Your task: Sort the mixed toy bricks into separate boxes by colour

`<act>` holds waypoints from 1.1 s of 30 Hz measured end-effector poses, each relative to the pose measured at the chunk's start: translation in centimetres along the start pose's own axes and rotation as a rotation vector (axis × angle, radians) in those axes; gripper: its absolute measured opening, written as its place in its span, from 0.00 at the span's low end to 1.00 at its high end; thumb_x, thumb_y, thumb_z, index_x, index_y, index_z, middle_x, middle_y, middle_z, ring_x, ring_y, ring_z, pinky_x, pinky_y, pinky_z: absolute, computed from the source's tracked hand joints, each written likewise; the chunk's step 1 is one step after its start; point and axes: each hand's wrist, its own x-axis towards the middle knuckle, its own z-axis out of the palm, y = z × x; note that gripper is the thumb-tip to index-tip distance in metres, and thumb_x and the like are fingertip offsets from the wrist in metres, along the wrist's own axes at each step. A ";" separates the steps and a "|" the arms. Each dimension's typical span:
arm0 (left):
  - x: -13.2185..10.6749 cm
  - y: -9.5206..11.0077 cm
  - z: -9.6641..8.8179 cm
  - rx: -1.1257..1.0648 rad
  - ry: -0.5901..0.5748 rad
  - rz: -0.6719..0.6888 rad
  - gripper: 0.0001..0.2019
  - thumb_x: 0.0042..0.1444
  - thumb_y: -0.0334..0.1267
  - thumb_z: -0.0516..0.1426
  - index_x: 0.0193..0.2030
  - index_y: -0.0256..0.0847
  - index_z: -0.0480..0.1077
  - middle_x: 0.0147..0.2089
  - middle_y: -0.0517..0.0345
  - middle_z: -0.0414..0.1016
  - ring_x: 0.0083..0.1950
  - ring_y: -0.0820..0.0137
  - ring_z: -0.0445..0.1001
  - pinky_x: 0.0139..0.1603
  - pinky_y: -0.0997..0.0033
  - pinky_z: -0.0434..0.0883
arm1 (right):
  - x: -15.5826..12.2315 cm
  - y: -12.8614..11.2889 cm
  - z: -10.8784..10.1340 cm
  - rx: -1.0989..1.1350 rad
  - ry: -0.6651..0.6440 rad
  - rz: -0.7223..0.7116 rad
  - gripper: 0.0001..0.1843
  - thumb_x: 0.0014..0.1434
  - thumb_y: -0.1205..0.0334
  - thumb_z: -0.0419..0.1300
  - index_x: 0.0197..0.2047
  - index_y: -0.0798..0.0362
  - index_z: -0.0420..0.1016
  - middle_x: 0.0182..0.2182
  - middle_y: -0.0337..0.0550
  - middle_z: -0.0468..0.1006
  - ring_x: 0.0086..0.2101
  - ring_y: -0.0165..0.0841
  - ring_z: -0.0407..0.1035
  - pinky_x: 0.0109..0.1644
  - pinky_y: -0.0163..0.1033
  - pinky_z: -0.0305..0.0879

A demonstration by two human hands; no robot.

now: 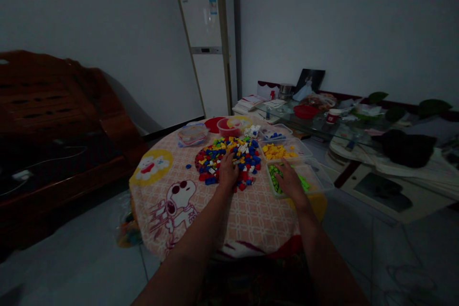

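Note:
A heap of small building blocks (212, 158) in red, blue, yellow and white lies on the round table. My left hand (227, 172) rests at the near side of this heap, fingers reaching in among the blocks and thumb apart; the fingertips are partly hidden. Over a clear plastic box (271, 190) of green blocks (276, 182) hovers my right hand (290, 182), its fingers spread, no block visible in it. Behind that box, a second one holds yellow blocks (278, 151), and a third holds a few blue blocks (275, 136).
A patterned cloth (251, 222) covers the table. At its far side are a pink-red bowl (229, 127), stacked lids (192, 134) and a bunch of white pieces (252, 131). A wooden bench (71, 153) stands left; a cluttered glass-topped cabinet (315, 126) stands right.

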 end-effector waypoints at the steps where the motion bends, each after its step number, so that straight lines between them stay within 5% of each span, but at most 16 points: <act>1: -0.1 0.0 0.0 0.025 0.002 -0.004 0.27 0.57 0.27 0.56 0.65 0.39 0.70 0.69 0.41 0.70 0.72 0.55 0.67 0.74 0.50 0.64 | 0.0 0.0 0.0 0.001 0.004 -0.005 0.22 0.66 0.66 0.56 0.61 0.51 0.79 0.70 0.53 0.67 0.69 0.47 0.62 0.74 0.55 0.58; 9: -0.2 0.4 -0.3 0.104 -0.060 -0.058 0.21 0.61 0.30 0.54 0.61 0.39 0.73 0.60 0.41 0.77 0.64 0.55 0.74 0.68 0.55 0.69 | 0.0 0.0 -0.1 -0.028 -0.007 -0.006 0.22 0.66 0.65 0.56 0.61 0.53 0.79 0.69 0.53 0.68 0.69 0.48 0.62 0.74 0.54 0.59; 18: 0.0 -0.4 -0.3 0.004 0.024 -0.063 0.21 0.59 0.26 0.55 0.59 0.40 0.73 0.63 0.43 0.74 0.67 0.59 0.71 0.71 0.58 0.66 | -0.1 0.1 0.1 -0.027 0.003 -0.003 0.21 0.67 0.65 0.56 0.61 0.52 0.79 0.71 0.53 0.66 0.70 0.46 0.61 0.74 0.53 0.57; 25: 0.0 -0.7 0.0 -0.088 0.127 -0.005 0.18 0.62 0.26 0.52 0.54 0.41 0.76 0.55 0.45 0.79 0.59 0.59 0.76 0.65 0.55 0.71 | 0.0 -0.3 -0.2 -0.053 -0.027 0.025 0.22 0.67 0.66 0.56 0.62 0.55 0.78 0.72 0.55 0.65 0.70 0.47 0.61 0.74 0.52 0.57; 30: 0.1 0.7 0.9 -0.159 0.133 0.102 0.14 0.62 0.28 0.54 0.50 0.41 0.78 0.53 0.46 0.81 0.57 0.59 0.78 0.62 0.56 0.72 | 0.0 -0.7 -0.4 -0.047 -0.028 0.031 0.22 0.67 0.66 0.56 0.62 0.54 0.78 0.71 0.55 0.65 0.69 0.49 0.62 0.74 0.55 0.57; 33: 0.4 2.4 1.6 -0.194 0.057 -0.001 0.09 0.61 0.32 0.59 0.46 0.40 0.79 0.48 0.47 0.82 0.51 0.60 0.80 0.57 0.59 0.74 | 0.0 -0.9 -0.7 -0.044 -0.038 0.020 0.22 0.67 0.66 0.56 0.62 0.55 0.78 0.70 0.56 0.66 0.70 0.50 0.61 0.74 0.55 0.57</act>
